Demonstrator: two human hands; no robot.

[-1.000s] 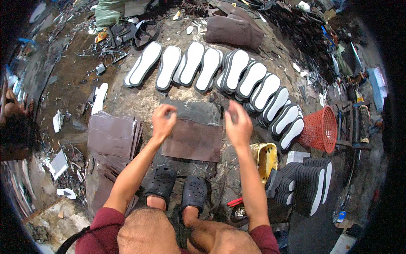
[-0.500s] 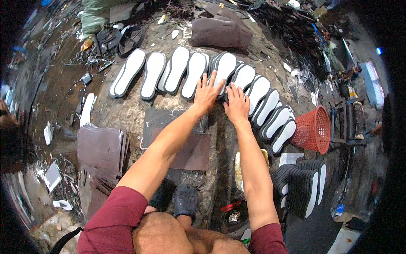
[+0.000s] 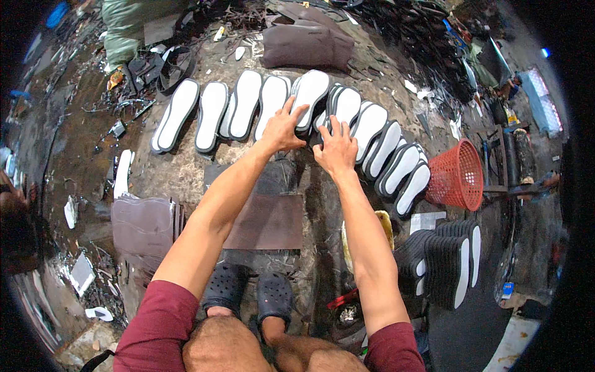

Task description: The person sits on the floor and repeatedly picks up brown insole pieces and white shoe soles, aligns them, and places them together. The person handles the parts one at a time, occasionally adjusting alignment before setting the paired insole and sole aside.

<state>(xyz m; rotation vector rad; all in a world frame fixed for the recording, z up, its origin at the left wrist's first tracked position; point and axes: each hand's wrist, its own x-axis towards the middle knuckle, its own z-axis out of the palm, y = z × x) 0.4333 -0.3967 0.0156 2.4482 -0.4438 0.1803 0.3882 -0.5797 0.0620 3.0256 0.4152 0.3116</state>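
Both hands have moved out from above the brown sheet [image 3: 266, 222], where they hung a second ago, to the arc of white-faced soles [image 3: 346, 100], and the fifth sole [image 3: 312, 90] from the left now lies further from its right-hand neighbour. From the head view, the left hand [image 3: 284, 129] is at the lower end of that fifth sole, its thumb and index finger spread apart; whether they pinch its edge cannot be told. Just to its right, the right hand [image 3: 338, 149] reaches over the lower ends of the next soles with fingers bent and parted, and its grip on them cannot be made out either. The soles lie in a curve on the floor [image 3: 176, 177], some stacked on others, ending near a red basket [image 3: 444, 181] at the right. Behind the forearms, the brown sheet lies on a black mat [image 3: 279, 177], in front of two dark clogs [image 3: 274, 294]. More brown sheets [image 3: 142, 222] are stacked to the left. At the right, a yellow container [image 3: 385, 224] is partly hidden by the right forearm, with piled black soles [image 3: 446, 266] beyond it. Folded brown material [image 3: 307, 46] lies past the arc.
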